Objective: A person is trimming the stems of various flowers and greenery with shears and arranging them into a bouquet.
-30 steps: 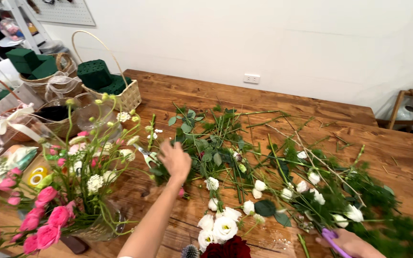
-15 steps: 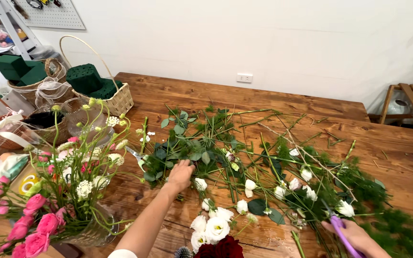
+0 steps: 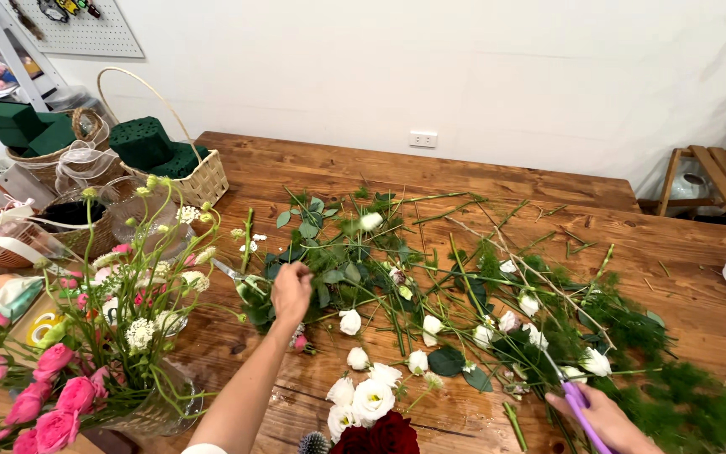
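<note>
Far left, by the counter's near-left corner, a clear glass vase of pink roses and small white blooms (image 3: 86, 336) stands. Behind it, a woven wicker basket holding dark green foam blocks (image 3: 180, 164) sits near the far-left edge. Now the left hand (image 3: 291, 290) reaches mid-counter, fingers pinched narrow on a leafy green stem (image 3: 254, 296) in the scattered greenery. White lisianthus blooms (image 3: 370, 395) lie along the near edge. Near the counter's right, the right hand (image 3: 602, 420) grips purple-handled scissors (image 3: 571, 395), closed round the handles.
</note>
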